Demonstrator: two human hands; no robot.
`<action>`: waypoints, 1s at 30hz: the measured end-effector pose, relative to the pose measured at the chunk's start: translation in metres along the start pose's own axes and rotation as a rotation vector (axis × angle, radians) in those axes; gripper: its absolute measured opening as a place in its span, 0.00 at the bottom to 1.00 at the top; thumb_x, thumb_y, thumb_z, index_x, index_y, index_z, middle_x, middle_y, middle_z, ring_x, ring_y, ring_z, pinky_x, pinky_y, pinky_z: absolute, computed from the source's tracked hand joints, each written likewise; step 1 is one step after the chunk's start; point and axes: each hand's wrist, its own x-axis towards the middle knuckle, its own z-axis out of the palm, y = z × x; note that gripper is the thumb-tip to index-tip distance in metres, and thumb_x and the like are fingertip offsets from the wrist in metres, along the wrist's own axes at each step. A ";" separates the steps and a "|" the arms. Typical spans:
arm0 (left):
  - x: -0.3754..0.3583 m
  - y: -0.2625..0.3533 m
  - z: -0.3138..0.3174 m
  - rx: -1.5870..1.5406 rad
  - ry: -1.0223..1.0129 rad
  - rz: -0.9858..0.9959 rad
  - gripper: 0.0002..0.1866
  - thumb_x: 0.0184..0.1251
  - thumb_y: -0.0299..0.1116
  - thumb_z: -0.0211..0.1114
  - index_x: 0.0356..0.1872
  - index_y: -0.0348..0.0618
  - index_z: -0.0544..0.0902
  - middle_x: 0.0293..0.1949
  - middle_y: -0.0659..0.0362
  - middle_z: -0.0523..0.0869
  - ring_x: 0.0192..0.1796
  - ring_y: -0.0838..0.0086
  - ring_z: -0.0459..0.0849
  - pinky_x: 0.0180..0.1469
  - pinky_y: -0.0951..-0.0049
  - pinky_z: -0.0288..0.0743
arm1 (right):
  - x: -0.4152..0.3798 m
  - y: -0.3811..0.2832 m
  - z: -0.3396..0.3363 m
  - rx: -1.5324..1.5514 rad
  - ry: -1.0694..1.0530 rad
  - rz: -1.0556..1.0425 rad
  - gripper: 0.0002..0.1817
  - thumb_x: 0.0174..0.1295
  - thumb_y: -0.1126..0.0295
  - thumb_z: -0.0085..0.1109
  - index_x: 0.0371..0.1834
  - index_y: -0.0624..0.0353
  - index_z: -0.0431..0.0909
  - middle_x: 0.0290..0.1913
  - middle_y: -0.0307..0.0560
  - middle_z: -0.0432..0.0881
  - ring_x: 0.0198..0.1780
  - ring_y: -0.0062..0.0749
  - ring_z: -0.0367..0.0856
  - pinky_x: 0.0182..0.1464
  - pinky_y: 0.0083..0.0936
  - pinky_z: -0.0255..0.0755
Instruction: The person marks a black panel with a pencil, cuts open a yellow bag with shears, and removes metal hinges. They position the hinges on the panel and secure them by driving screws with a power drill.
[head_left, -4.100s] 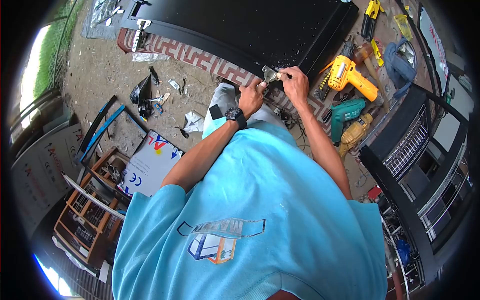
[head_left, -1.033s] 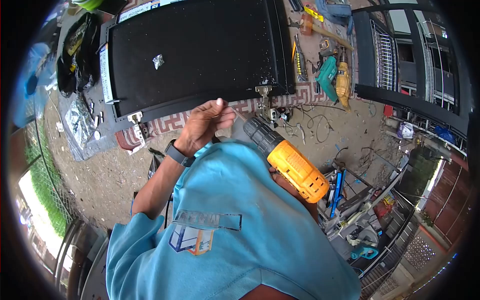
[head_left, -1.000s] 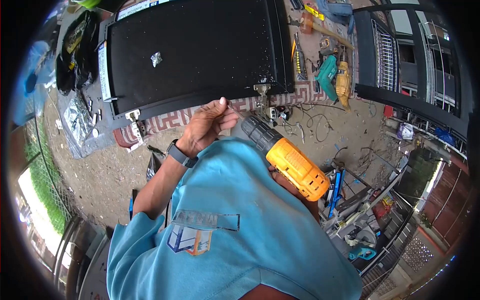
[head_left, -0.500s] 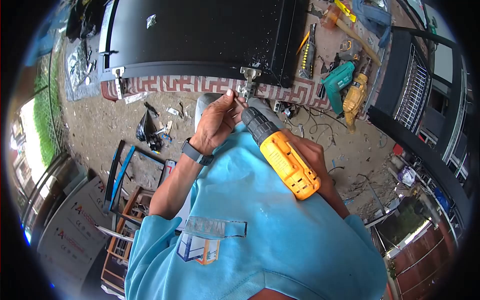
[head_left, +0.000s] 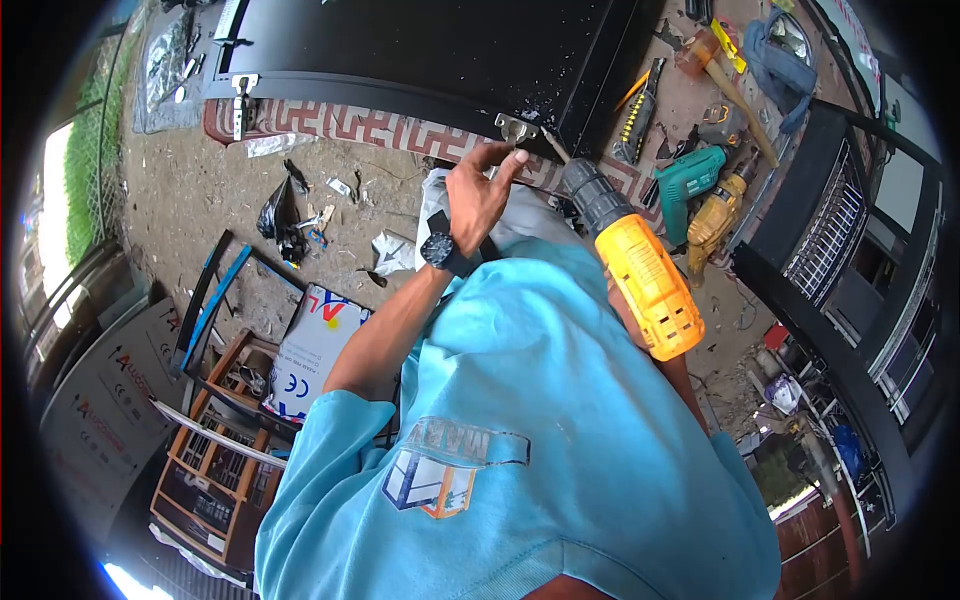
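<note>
My left hand (head_left: 478, 200), with a black watch on the wrist, has its thumb and fingertips together at the lower part of a metal hinge (head_left: 516, 130). This hinge sits at the edge of a black framed panel (head_left: 400, 95); the fingers hide its lower arm. My right hand (head_left: 624, 312) is wrapped round a yellow and black cordless drill (head_left: 652, 285), which covers most of it. The drill's bit points up and left, its tip close beside the hinge. A second hinge (head_left: 242, 105) is on the panel's left part.
Right of the panel lie a green drill (head_left: 690, 185), another yellow power tool (head_left: 715, 220), a mallet (head_left: 735, 95) and a yellow-black cutter (head_left: 637, 115). Black frames (head_left: 800, 300) stand at the right. Scraps and a black plastic bag (head_left: 280, 215) litter the ground at left.
The camera view has shifted and turned. The drill has moved right and away from the left fingertips, its bit now nearer the panel's corner. My left hand has moved up to the hinge.
</note>
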 end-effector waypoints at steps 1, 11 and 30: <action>0.008 -0.024 -0.001 0.255 0.108 0.252 0.18 0.62 0.43 0.68 0.44 0.39 0.82 0.40 0.56 0.86 0.42 0.67 0.82 0.48 0.66 0.73 | -0.007 0.005 0.003 0.874 0.106 0.372 0.16 0.52 0.73 0.68 0.45 0.63 0.80 0.40 0.49 0.83 0.35 0.35 0.84 0.37 0.27 0.77; 0.033 -0.074 0.026 0.456 0.395 0.488 0.19 0.54 0.44 0.74 0.43 0.46 0.84 0.35 0.59 0.85 0.41 0.67 0.77 0.52 0.65 0.64 | 0.018 0.009 -0.034 0.437 -0.039 0.219 0.10 0.56 0.75 0.62 0.41 0.63 0.80 0.36 0.47 0.84 0.38 0.36 0.82 0.40 0.31 0.74; 0.040 -0.087 0.043 0.412 0.508 0.616 0.14 0.51 0.35 0.76 0.38 0.43 0.86 0.30 0.58 0.83 0.39 0.67 0.77 0.46 0.65 0.65 | 0.019 0.024 -0.025 0.279 -0.043 0.099 0.08 0.53 0.71 0.67 0.36 0.56 0.80 0.32 0.42 0.81 0.32 0.38 0.80 0.33 0.33 0.72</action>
